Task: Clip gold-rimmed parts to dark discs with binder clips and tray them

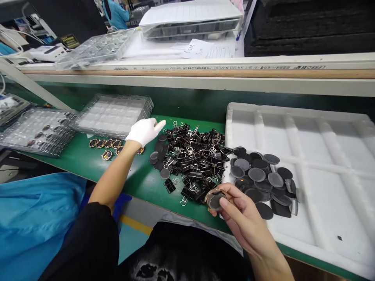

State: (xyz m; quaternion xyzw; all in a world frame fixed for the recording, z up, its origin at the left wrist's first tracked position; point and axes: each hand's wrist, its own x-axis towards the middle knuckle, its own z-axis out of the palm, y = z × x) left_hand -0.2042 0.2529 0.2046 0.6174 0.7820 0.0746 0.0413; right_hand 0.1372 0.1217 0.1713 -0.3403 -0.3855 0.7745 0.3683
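My right hand (241,218), bare, pinches a round grey disc (215,201) with a copper-coloured ringed part behind it, thumb on the face and fingers behind. My left hand (144,131), in a white glove, is held over the green table with thumb and a finger apart; nothing shows in it. Below and left of it lie several copper-rimmed round parts (107,155). Just right of the glove lie loose dark discs (165,173). A heap of black binder clips (195,154) spreads between my hands.
A white foam tray (336,203) on the right bears a pile of dark discs (258,174). Clear plastic trays (113,113) stand at the back left, others (38,130) farther left. A shelf edge (205,72) crosses above the table. A blue-clothed person (35,222) is at my left.
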